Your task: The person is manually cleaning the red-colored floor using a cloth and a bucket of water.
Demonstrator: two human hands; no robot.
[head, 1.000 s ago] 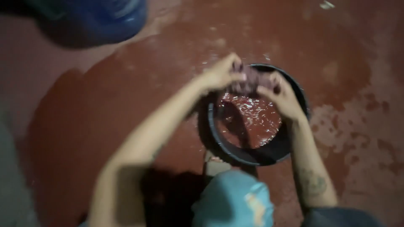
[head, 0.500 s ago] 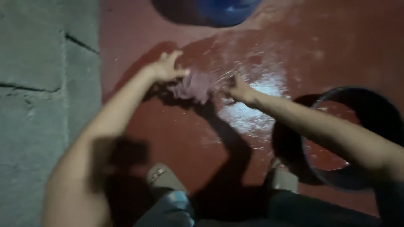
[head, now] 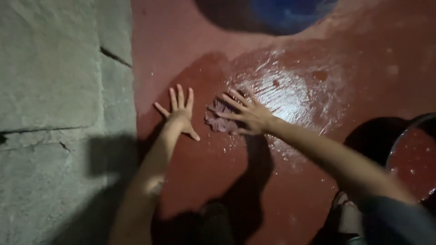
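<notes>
My left hand point(head: 178, 111) lies flat on the wet red floor point(head: 290, 90), fingers spread, holding nothing. Just to its right, my right hand point(head: 245, 113) presses down with spread fingers on a small crumpled pinkish cloth point(head: 219, 120), which lies on the floor between the two hands. Part of the cloth is hidden under the right palm.
A dark round bucket point(head: 411, 156) of reddish water stands at the right edge. A blue barrel point(head: 290, 13) stands at the top. Rough grey concrete slabs point(head: 59, 113) border the red floor on the left. My sandalled foot point(head: 347, 218) shows bottom right.
The cloth went from the bucket to the floor. Both hands let go of gripping it and now lie flat, the left beside it, the right on top. The view swung left.
</notes>
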